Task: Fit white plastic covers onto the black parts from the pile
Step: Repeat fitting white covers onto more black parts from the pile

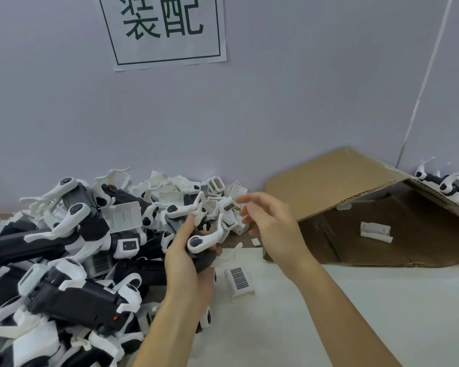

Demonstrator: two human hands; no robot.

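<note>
Black part [202, 256] gripped, hands: left [186, 263], right [269, 221] empty

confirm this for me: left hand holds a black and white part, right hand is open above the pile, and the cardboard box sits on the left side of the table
Not quite. The head view shows the cardboard box on the right side of the table, not the left. The rest stands: the left hand holds a black and white part, and the right hand is open above the pile.

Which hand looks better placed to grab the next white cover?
The right hand, probably. It is empty, fingers relaxed, hovering beside the white covers at the pile's back. The left hand is busy gripping a black part.
</note>
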